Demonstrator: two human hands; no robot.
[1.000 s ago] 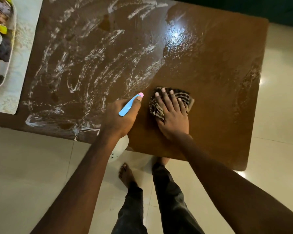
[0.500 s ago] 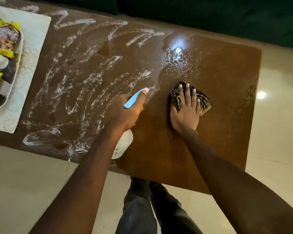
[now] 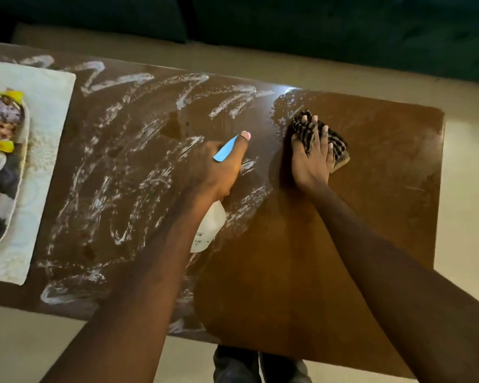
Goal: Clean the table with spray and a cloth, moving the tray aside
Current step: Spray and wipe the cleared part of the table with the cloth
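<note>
Pushed farther across the brown wooden table (image 3: 371, 217), the striped black-and-tan cloth (image 3: 339, 146) lies under the right hand (image 3: 311, 161), its fingers (image 3: 315, 131) straight, slightly spread and pressing down. The left hand (image 3: 213, 170) grips the white spray bottle (image 3: 209, 228), fingers curled round it.

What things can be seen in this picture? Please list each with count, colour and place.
table: 1, brown, centre of the view
foam streaks: many, white, left part of the table
cloth: 1, dark and beige striped, under the right grip
spray bottle: 1, white with blue trigger, in the left grip
tray: 1, pale, on the mat at far left
mat: 1, white, left end of the table
floor: 1, beige, around the table
furniture: 1, dark green, beyond the table
trousers: 1 pair, dark, bottom edge
left grip: 1, holds the spray bottle
right grip: 1, presses the cloth
</note>
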